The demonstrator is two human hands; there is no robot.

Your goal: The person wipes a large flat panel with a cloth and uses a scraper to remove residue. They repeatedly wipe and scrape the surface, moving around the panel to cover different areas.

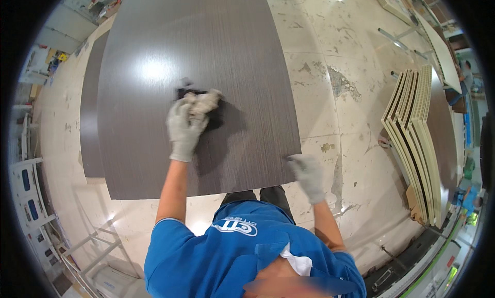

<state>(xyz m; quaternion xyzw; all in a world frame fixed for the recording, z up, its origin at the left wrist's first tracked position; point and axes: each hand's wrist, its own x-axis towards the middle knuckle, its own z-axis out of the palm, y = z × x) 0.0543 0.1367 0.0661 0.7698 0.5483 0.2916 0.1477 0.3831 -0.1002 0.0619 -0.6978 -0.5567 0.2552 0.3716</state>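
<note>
A large dark brown wood-grain panel (247,55) lies in front of me, with a bright light reflected on its surface. My left hand (184,133), in a pale grey work glove, is closed around a crumpled beige and dark rag (203,104) over the panel's middle. The rag is slightly blurred and casts a shadow to its right. At the panel's near right corner is my right hand (308,178), gloved the same way and blurred. Its fingers are bent, with a small dark thing at their tips that I cannot make out.
A second dark panel (90,112) shows under the left side. To the right, several pale ribbed panels (412,138) lean in a row beside a brown board (441,138). A metal frame (98,241) stands at lower left. The pale floor (330,92) is worn and patchy.
</note>
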